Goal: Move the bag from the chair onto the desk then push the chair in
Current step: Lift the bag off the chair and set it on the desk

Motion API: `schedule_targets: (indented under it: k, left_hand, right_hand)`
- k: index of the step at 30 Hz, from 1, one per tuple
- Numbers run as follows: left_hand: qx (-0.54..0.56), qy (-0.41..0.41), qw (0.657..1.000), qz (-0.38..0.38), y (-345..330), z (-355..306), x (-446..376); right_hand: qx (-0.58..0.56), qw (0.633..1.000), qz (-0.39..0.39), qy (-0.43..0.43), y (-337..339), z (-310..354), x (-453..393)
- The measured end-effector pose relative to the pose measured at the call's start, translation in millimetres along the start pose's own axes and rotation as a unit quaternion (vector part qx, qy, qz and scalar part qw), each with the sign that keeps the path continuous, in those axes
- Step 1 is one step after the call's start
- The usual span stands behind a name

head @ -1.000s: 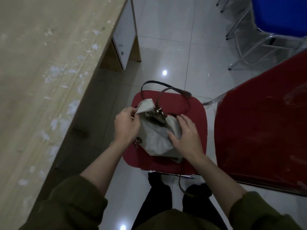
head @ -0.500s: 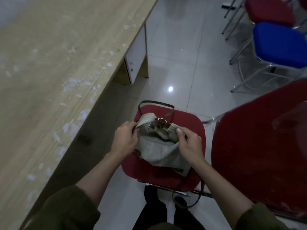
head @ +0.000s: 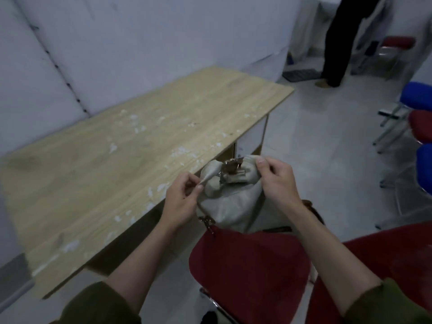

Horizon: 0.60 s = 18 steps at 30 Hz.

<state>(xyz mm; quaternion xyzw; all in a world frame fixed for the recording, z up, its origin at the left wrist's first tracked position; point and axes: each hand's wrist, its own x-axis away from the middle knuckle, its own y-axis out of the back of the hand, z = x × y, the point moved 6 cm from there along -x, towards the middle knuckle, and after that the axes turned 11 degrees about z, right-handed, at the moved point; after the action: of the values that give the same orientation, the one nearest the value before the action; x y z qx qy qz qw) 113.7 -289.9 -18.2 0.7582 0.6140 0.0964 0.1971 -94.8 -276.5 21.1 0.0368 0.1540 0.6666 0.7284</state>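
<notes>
A grey cloth bag (head: 230, 204) with metal clasps hangs in the air above the red chair seat (head: 247, 270), just off the desk's near edge. My left hand (head: 181, 199) pinches the bag's left top corner. My right hand (head: 277, 181) grips the bunched top on the right. The light wooden desk (head: 121, 164) stretches to the left, its top flecked with white scraps. A brown strap trails down behind my right forearm.
A second red chair (head: 395, 260) stands close at the lower right. Blue and red chairs (head: 418, 118) line the right side. A person's dark legs (head: 336, 40) stand at the far end of the room. White wall panels back the desk.
Both hands have lifted the bag off the red seat and up toward the desk edge. The view has tilted up, bringing the whole desk, the wall and the far room into sight.
</notes>
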Motion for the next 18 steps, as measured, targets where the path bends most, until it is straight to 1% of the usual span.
schedule_targets:
  k: [3, 7, 10, 12, 14, 15, 18]
  left_hand:
    - [0.011, -0.011, 0.999, -0.049, 9, -21, 14]
    - [0.008, -0.057, 0.994, -0.097, 33, -55, 28]
    - [0.037, -0.070, 0.989, -0.124, 53, -70, 46]
    - [0.097, -0.066, 0.985, -0.129, 66, -69, 61]
    - [0.166, -0.051, 0.978, -0.118, 80, -57, 77]
    - [0.177, -0.041, 0.977, -0.108, 86, -47, 84]
    - [0.152, 0.016, 0.985, -0.083, 101, -14, 108]
  right_hand:
    - [-0.067, 0.998, -0.003, 0.020, 4, 24, -7]
    - [-0.154, 0.987, 0.010, 0.044, -3, 54, -22]
    - [-0.221, 0.972, 0.043, 0.069, -22, 76, -27]
    - [-0.261, 0.960, 0.080, 0.067, -40, 90, -26]
    - [-0.296, 0.945, 0.123, 0.061, -64, 103, -27]
    - [-0.308, 0.939, 0.140, 0.059, -75, 109, -27]
    - [-0.345, 0.921, 0.173, 0.053, -109, 125, -32]
